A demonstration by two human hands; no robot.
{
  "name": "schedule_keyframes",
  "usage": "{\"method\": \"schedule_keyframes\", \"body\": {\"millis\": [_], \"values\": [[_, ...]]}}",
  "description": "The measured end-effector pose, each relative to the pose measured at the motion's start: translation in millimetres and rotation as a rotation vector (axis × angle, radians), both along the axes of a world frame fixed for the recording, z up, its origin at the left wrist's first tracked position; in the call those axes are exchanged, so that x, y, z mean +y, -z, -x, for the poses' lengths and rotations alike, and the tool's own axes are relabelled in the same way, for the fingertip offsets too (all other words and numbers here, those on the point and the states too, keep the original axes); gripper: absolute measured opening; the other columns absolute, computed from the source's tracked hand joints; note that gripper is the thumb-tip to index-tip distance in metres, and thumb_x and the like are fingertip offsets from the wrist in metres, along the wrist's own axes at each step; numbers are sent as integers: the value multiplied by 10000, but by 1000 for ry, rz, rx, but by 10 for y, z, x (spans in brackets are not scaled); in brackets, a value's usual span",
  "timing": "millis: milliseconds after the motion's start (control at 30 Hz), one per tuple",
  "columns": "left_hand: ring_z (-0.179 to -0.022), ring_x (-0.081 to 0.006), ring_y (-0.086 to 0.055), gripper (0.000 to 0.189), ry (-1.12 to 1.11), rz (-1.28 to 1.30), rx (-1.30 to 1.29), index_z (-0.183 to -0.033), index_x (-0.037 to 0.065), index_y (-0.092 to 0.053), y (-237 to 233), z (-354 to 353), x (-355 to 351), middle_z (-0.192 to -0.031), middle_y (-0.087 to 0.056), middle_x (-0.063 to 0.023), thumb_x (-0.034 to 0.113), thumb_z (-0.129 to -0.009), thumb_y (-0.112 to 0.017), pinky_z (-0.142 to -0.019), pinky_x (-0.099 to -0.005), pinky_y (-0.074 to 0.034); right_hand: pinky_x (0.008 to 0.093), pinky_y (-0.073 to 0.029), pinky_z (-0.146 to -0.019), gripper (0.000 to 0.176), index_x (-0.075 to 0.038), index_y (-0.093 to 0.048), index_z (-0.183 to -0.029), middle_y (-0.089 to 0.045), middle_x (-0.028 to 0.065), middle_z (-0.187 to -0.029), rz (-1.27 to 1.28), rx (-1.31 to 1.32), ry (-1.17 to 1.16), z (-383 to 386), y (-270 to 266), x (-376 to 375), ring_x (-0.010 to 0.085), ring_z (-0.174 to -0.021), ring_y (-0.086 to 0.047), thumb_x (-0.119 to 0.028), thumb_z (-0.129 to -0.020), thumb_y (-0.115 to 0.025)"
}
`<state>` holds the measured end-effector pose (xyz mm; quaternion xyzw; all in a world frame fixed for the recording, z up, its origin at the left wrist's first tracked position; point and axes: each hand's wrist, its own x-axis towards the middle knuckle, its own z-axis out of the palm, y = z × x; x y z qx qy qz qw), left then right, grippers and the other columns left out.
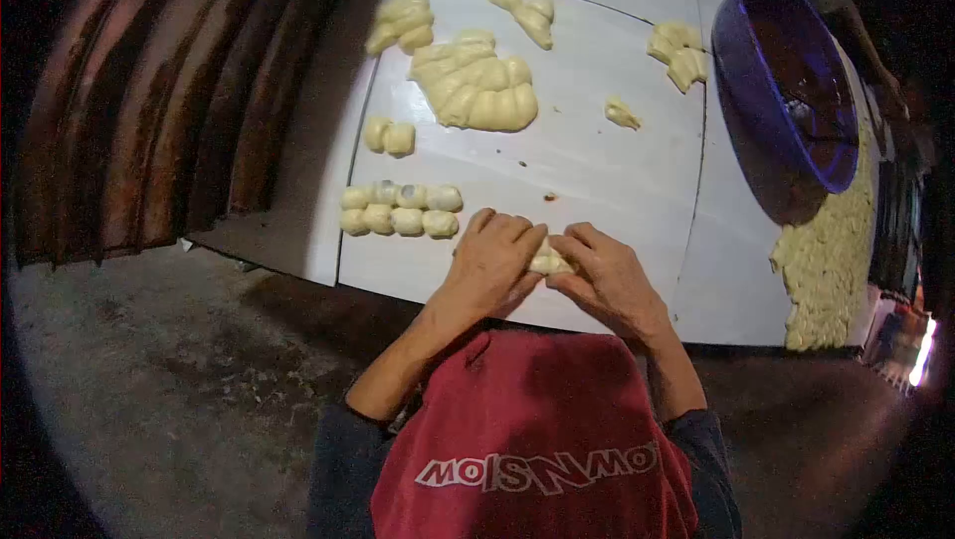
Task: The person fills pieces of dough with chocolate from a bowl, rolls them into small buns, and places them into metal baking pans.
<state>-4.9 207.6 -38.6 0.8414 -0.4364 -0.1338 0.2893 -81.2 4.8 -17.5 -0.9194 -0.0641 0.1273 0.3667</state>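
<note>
At the front edge of the white table, my left hand (494, 259) and my right hand (607, 275) are closed around a small piece of pale dough (549, 261) that shows between them. The fingers of both hands are bent and cover part of it. Just left of my left hand, two rows of small dough balls (407, 221) lie side by side. Farther up sit a pair of dough balls (389, 136) and a large mass of dough lobes (477, 87).
More dough lumps lie at the back left (401, 22), back middle (517, 2) and right (678, 54), with a small scrap (622, 113) nearer. A blue basin (736, 72) stands on the right beside a spread of yellowish flakes (826, 266). Corrugated metal (199, 91) rises at the left.
</note>
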Motion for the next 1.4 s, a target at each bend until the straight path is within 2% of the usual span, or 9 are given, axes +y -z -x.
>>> {"method": "schedule_keyframes", "body": {"millis": [167,267,433,633,733,900,1067,1167,1400], "values": [[-1064,-336,-604,631,-135,164,83,-1249,9,-593,-246,-246,266,-1156,-642,-159,344,-754,-795,-968,-440,-438,416,-550,-788,516,-44,-604,-1205,-643,158,-1110,-12,18,186,-162,-223,-1,330,-933,-683,-349,-815,-746],[-1048,-346,-608,423,-497,132,-125,-1182,16,-630,-170,-520,555,-1157,-643,-172,240,-840,-737,-904,-438,-474,385,-564,-775,402,8,-627,-1163,-692,193,-1036,-109,45,460,-266,-208,26,304,-890,-719,-276,-887,-699],[-1022,-371,-626,372,-588,-56,-260,-1166,14,-640,65,-1205,949,-1135,-638,-179,168,-832,-692,-903,-424,-492,358,-561,-778,350,29,-646,-1154,-701,188,-989,-288,106,360,-686,-120,221,268,-877,-699,-228,-917,-673],[-841,-327,-662,286,-682,49,263,-1045,20,-694,-197,-1355,860,-983,-685,-170,158,-795,-687,-775,-404,-513,324,-546,-790,553,29,-543,-1303,-644,185,-1138,-694,270,349,-1240,161,677,211,-1012,-632,-341,-918,-687],[-720,-141,-632,247,-584,275,380,-1044,11,-690,-262,-1176,741,-875,-691,-87,135,-831,-711,-644,-300,-509,306,-514,-844,757,-2,-399,-1445,-615,184,-1206,-811,206,287,-1431,268,844,239,-1096,-608,-425,-900,-712],[-681,-55,-594,264,-597,365,601,-1074,10,-662,-400,-1010,584,-828,-676,-37,85,-838,-753,-573,-222,-479,240,-500,-709,408,19,-587,-1237,-640,68,-968,-1045,328,265,-1414,113,655,113,-823,-615,-218,-923,-698],[-751,-105,-622,399,-584,270,658,-1115,38,-655,-492,-1006,401,-927,-689,-44,141,-770,-825,-662,-276,-521,204,-440,-591,267,-32,-663,-1114,-658,2,-830,-994,329,385,-1327,111,402,54,-679,-570,-207,-917,-704],[-759,-132,-615,508,-373,285,377,-1215,59,-638,-340,-974,253,-983,-683,-65,169,-760,-837,-665,-295,-518,199,-420,-568,254,-45,-662,-1091,-652,-13,-821,-1060,295,385,-1266,42,350,45,-669,-557,-220,-915,-712],[-805,-280,-642,305,-283,130,54,-1048,100,-733,-293,-1012,15,-879,-633,-86,187,-760,-787,-697,-372,-514,181,-431,-587,201,-45,-658,-1010,-646,-20,-823,-770,102,372,-1186,19,156,22,-713,-560,-184,-887,-735]]}}
